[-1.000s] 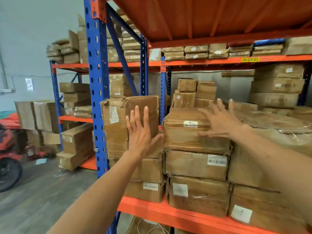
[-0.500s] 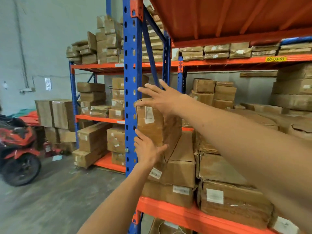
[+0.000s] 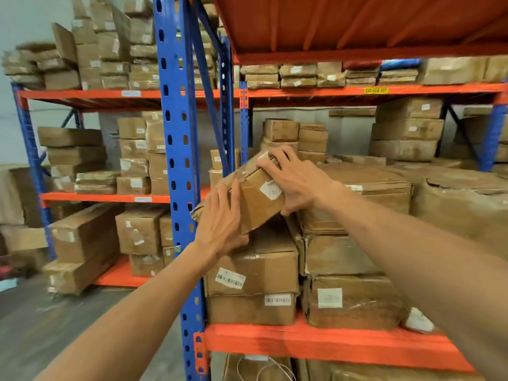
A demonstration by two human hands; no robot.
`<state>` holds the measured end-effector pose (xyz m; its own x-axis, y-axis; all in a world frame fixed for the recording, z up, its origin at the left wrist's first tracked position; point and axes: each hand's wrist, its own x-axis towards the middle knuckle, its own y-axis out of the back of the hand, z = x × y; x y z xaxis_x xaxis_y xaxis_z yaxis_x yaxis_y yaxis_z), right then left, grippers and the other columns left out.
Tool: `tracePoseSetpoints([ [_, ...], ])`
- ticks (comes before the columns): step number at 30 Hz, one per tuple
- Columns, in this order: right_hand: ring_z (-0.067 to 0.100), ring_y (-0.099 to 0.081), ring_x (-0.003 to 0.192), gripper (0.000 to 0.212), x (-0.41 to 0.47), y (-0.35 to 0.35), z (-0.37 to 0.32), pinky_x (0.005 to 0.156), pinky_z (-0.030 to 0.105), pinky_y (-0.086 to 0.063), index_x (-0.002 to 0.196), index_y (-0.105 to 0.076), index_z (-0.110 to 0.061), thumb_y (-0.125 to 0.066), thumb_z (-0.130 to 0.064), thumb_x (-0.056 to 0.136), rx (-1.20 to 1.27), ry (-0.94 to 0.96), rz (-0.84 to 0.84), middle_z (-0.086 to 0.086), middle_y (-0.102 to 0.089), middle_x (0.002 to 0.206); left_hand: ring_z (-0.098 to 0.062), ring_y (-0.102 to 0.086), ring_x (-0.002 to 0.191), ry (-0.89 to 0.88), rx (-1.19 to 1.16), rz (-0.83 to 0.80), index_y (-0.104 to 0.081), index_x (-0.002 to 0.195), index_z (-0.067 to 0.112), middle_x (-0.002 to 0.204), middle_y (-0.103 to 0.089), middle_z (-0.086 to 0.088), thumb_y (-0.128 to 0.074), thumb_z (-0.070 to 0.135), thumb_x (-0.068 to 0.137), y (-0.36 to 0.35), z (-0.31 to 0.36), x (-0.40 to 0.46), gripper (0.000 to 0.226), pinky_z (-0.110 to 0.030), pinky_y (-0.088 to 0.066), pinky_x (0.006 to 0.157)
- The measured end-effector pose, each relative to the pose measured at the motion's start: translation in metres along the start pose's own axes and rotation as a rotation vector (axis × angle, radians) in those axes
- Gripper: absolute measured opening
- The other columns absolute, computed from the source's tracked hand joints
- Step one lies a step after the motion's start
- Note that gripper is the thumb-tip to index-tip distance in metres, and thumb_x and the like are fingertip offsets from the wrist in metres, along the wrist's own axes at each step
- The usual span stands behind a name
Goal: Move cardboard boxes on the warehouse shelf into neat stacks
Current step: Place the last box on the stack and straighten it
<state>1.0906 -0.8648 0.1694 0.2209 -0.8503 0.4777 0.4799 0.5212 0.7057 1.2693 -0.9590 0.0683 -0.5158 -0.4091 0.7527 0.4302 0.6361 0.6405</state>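
Observation:
A brown cardboard box (image 3: 258,200) with a white label is tilted on top of the left stack on the orange shelf (image 3: 316,342). My left hand (image 3: 222,224) presses flat against its near left side. My right hand (image 3: 295,180) grips its upper right corner from above. Under it sit two wider labelled boxes (image 3: 255,273), stacked. To the right stands a taller stack of flat boxes (image 3: 354,243), and further right a large crumpled box (image 3: 461,207).
A blue upright post (image 3: 178,160) stands just left of my hands. Behind the stacks are small boxes (image 3: 297,136) near the back wall. Another rack on the left (image 3: 110,196) holds several boxes. The orange deck overhead (image 3: 357,23) is close above.
The box has tipped from upright to a slant toward the right. My right hand shifted from its top left to its upper right corner. The view swung right.

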Motion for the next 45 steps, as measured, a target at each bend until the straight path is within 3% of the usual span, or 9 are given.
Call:
tracePoseSetpoints([
  [17,0.033,-0.016,0.145,0.116,-0.018,-0.028,-0.013,0.073,0.047,-0.06,0.152,-0.028,-0.022,-0.092,-0.038,0.057,0.28,-0.071,0.234,0.015,-0.02,0.155,-0.032,-0.044,0.115,-0.181,-0.096,-0.009,-0.023,0.147,0.0,0.133,-0.041,-0.018,-0.077,0.066,0.054,0.002,-0.025,0.005,0.126,-0.046,-0.045,0.097],
  [19,0.035,-0.015,0.147,0.121,-0.019,-0.039,-0.007,0.083,0.047,-0.059,0.155,-0.022,-0.026,-0.094,-0.034,0.057,0.349,-0.075,0.265,0.014,-0.015,0.158,-0.033,-0.045,0.117,-0.186,-0.137,-0.007,-0.022,0.147,0.001,0.136,-0.041,-0.018,-0.077,0.066,0.055,0.002,-0.025,0.005,0.126,-0.048,-0.045,0.098],
  [23,0.04,-0.016,0.15,0.13,-0.038,-0.066,0.009,0.119,0.057,-0.025,0.16,0.001,-0.027,-0.093,-0.023,0.069,0.411,-0.569,0.207,0.021,-0.013,0.164,-0.035,-0.047,0.114,-0.188,-0.13,-0.015,-0.021,0.148,0.001,0.137,-0.042,-0.019,-0.076,0.067,0.057,0.0,-0.027,0.007,0.126,-0.047,-0.042,0.097],
  [26,0.035,-0.056,0.124,0.088,-0.037,-0.071,0.022,0.108,0.049,-0.04,0.155,-0.029,-0.028,-0.08,-0.028,0.083,0.28,-0.546,0.014,0.012,-0.063,0.135,-0.034,-0.046,0.117,-0.203,-0.096,-0.031,-0.02,0.149,-0.001,0.14,-0.04,-0.02,-0.075,0.068,0.058,-0.001,-0.028,0.006,0.127,-0.048,-0.041,0.097],
  [31,0.031,-0.062,0.107,0.052,-0.032,-0.055,0.034,0.091,0.04,-0.048,0.139,-0.054,-0.047,-0.07,-0.033,0.092,0.228,-0.526,-0.078,0.007,-0.071,0.119,-0.036,-0.047,0.116,-0.274,-0.062,-0.032,-0.02,0.149,-0.001,0.139,-0.043,-0.021,-0.074,0.069,0.058,-0.007,-0.031,0.003,0.127,-0.049,-0.042,0.099],
  [36,0.033,-0.036,0.144,0.12,-0.018,-0.012,0.067,0.116,0.056,-0.032,0.158,-0.008,-0.048,-0.087,-0.04,0.068,0.34,-0.435,-0.672,0.003,-0.032,0.163,-0.037,-0.048,0.116,-0.338,0.032,-0.039,-0.021,0.149,-0.002,0.135,-0.045,-0.022,-0.068,0.073,0.059,-0.014,-0.036,0.001,0.126,-0.051,-0.04,0.103],
  [39,0.03,-0.005,0.155,0.155,-0.013,0.009,0.057,0.122,0.059,-0.015,0.143,0.027,-0.061,-0.09,-0.072,0.043,0.54,-0.345,-0.466,-0.003,0.01,0.169,-0.037,-0.047,0.117,-0.37,0.057,-0.052,-0.02,0.15,-0.003,0.137,-0.043,-0.021,-0.066,0.075,0.059,-0.014,-0.036,0.003,0.129,-0.051,-0.04,0.104],
  [42,0.031,-0.008,0.153,0.139,0.0,0.0,0.019,0.116,0.059,-0.015,0.15,0.004,-0.065,-0.088,-0.076,0.046,0.584,-0.191,-0.272,-0.011,0.004,0.169,-0.039,-0.048,0.114,-0.43,0.135,-0.078,-0.02,0.149,-0.005,0.134,-0.044,-0.024,-0.066,0.075,0.057,-0.01,-0.039,0.002,0.13,-0.051,-0.041,0.101],
  [45,0.026,-0.045,0.134,0.109,-0.005,-0.033,-0.007,0.11,0.047,-0.039,0.151,-0.042,-0.036,-0.086,-0.07,0.058,0.439,-0.182,-0.448,0.001,-0.046,0.151,-0.039,-0.047,0.114,-0.631,0.269,-0.098,-0.017,0.149,-0.004,0.137,-0.043,-0.025,-0.069,0.073,0.058,-0.023,-0.046,-0.007,0.13,-0.049,-0.04,0.101],
])
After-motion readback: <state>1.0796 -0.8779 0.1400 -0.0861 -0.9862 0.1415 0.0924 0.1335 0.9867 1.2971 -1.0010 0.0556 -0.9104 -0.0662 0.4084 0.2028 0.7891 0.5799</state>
